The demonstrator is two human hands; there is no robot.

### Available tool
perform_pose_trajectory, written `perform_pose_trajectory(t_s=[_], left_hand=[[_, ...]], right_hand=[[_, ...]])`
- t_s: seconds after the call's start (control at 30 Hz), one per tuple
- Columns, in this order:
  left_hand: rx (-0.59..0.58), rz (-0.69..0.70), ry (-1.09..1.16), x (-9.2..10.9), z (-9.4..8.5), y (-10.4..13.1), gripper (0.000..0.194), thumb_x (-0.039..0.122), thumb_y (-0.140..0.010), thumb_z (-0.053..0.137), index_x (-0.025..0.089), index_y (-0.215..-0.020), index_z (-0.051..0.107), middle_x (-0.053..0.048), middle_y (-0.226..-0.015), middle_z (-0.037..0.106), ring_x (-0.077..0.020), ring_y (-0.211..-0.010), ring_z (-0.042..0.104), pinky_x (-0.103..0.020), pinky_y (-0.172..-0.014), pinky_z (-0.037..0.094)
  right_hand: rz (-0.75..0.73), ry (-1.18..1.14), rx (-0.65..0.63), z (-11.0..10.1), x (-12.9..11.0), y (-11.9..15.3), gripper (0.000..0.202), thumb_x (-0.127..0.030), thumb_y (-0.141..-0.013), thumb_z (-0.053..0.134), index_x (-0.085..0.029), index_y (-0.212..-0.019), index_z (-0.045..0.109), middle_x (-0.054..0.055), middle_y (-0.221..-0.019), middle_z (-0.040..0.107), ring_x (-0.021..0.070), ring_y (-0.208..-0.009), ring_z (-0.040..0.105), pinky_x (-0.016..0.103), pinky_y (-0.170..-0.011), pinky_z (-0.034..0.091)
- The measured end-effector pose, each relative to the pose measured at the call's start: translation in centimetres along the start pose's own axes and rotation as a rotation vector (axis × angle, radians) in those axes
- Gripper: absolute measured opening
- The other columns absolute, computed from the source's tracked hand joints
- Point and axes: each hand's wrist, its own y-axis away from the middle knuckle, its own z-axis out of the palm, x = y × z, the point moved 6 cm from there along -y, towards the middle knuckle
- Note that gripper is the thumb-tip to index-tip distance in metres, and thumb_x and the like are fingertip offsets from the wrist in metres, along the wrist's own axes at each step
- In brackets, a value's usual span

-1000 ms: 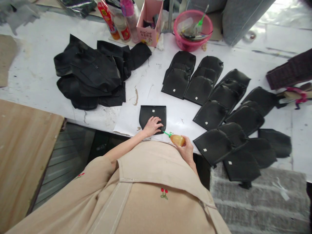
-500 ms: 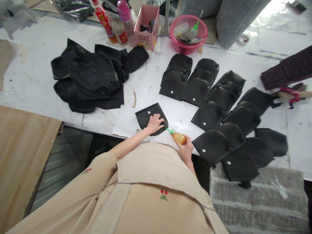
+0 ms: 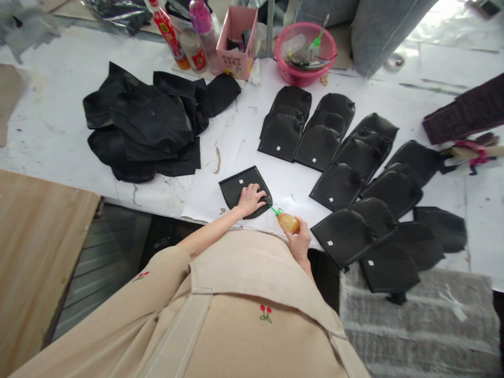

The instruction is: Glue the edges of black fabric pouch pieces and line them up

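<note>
My left hand (image 3: 249, 200) lies flat, fingers spread, on a single black leather piece (image 3: 238, 188) near the front edge of the white table (image 3: 59, 126). The piece carries a small white sticker and lies turned at an angle. My right hand (image 3: 300, 243) grips a small amber glue bottle (image 3: 289, 222) with a green nozzle, whose tip points at the right rim of that piece.
Several black leather pieces (image 3: 354, 173) lie in overlapping rows to the right. A loose heap of black pieces (image 3: 145, 126) is at the left. At the back stand bottles (image 3: 185, 37), a pink box (image 3: 236, 42) and a pink bowl (image 3: 306, 52). A wooden board (image 3: 35, 252) is at lower left.
The black piece under my left hand has turned from square-on to an angle. The glue bottle's nozzle stays at its right rim.
</note>
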Motion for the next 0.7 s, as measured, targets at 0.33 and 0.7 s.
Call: perform_pose_trajectory(t_s=[0.33, 0.7], left_hand=[[0.012, -0.016, -0.001, 0.06, -0.14, -0.02, 0.029, 0.045, -0.088, 0.066, 0.028, -0.111, 0.068, -0.011, -0.123, 0.053, -0.0297, -0.115, 0.046, -0.043, -0.087, 0.040], [-0.012, -0.049, 0.010, -0.03, -0.03, -0.26, 0.030, 0.046, -0.088, 0.065, 0.029, -0.112, 0.067, -0.010, -0.124, 0.053, -0.0294, -0.115, 0.045, -0.042, -0.089, 0.040]], right_hand=[[-0.018, 0.016, -0.007, 0.38, -0.07, -0.46, 0.054, -0.057, -0.080, 0.069, -0.019, -0.117, 0.060, 0.010, -0.106, 0.067, 0.0250, -0.092, 0.063, 0.039, -0.076, 0.054], [-0.047, 0.030, -0.017, -0.03, -0.33, -0.24, 0.054, -0.056, -0.080, 0.070, -0.018, -0.117, 0.061, 0.011, -0.107, 0.068, 0.0266, -0.096, 0.064, 0.040, -0.080, 0.054]])
